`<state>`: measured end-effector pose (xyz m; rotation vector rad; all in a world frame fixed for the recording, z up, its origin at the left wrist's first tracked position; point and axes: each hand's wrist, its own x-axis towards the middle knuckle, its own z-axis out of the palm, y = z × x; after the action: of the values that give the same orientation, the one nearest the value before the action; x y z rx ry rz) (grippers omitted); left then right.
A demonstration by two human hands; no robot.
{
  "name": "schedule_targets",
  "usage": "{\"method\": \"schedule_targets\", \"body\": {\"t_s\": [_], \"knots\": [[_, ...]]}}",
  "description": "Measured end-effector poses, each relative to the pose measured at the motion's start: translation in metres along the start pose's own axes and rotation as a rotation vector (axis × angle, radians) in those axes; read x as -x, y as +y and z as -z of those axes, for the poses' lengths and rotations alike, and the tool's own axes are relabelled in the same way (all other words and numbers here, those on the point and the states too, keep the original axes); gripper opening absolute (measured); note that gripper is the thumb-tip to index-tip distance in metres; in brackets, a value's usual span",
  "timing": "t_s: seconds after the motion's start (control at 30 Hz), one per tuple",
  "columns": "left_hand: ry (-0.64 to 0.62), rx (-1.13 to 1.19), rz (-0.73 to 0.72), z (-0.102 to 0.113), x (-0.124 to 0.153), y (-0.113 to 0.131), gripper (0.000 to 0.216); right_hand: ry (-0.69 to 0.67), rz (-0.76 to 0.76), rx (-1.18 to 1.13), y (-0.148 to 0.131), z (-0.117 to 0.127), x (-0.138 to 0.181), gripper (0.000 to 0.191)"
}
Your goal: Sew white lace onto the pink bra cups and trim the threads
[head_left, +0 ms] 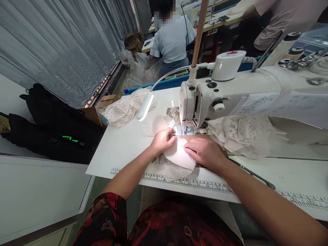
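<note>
A pale, smooth fabric piece (pixel 179 155) edged with cream lace lies on the white sewing table (pixel 123 147), just in front of the needle area of a white sewing machine (pixel 230 92). My left hand (pixel 162 140) is curled, its fingertips pinching the left edge of that piece near the presser foot. My right hand (pixel 205 150) rests on the right side of the piece, fingers together and pressing it down. Lace trim (pixel 169 171) spills from under the piece toward the printed ruler at the table's front edge.
Piles of cream lace lie at back left (pixel 123 109) and right of the machine (pixel 246 135). A gooseneck lamp (pixel 145 107) hangs over the table. Black bags (pixel 56 126) sit left. A person in a light blue top (pixel 171 41) works behind; another stands at far right.
</note>
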<state>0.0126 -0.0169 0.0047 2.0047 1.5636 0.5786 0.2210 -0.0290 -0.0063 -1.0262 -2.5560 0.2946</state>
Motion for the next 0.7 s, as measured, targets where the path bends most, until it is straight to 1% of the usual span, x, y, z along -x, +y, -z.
{"method": "schedule_targets", "body": {"t_s": [0.07, 0.1, 0.17, 0.2, 0.27, 0.33, 0.4, 0.5, 0.6, 0.7], "knots": [[0.059, -0.154, -0.025, 0.002, 0.002, 0.005, 0.014, 0.01, -0.011, 0.011, 0.001, -0.002, -0.001, 0.028], [0.091, -0.234, -0.066, 0.003, 0.005, 0.008, 0.015, 0.017, -0.019, 0.017, 0.002, -0.003, -0.001, 0.027], [0.135, -0.366, -0.209, 0.005, 0.011, 0.015, 0.017, 0.026, -0.038, 0.03, 0.003, -0.004, -0.001, 0.026], [0.125, -0.409, -0.301, 0.006, 0.014, 0.018, 0.018, 0.03, -0.051, 0.035, 0.004, -0.005, -0.001, 0.025], [0.036, -0.443, -0.472, 0.005, 0.019, 0.022, 0.022, 0.04, -0.072, 0.043, 0.005, -0.006, 0.0, 0.025], [-0.044, -0.442, -0.566, 0.0, 0.02, 0.022, 0.025, 0.044, -0.082, 0.063, 0.006, -0.008, 0.001, 0.026], [-0.048, -0.445, -0.585, -0.006, 0.018, 0.018, 0.028, 0.043, -0.095, 0.097, 0.006, -0.009, 0.001, 0.026], [-0.017, -0.458, -0.568, -0.013, 0.013, 0.009, 0.032, 0.045, -0.117, 0.148, 0.007, -0.009, 0.0, 0.027], [-0.014, -0.465, -0.559, -0.014, 0.009, 0.004, 0.036, 0.047, -0.118, 0.182, 0.006, -0.008, -0.002, 0.029], [-0.041, -0.466, -0.55, -0.012, 0.003, 0.002, 0.04, 0.041, -0.135, 0.208, 0.005, -0.007, -0.005, 0.03]]}}
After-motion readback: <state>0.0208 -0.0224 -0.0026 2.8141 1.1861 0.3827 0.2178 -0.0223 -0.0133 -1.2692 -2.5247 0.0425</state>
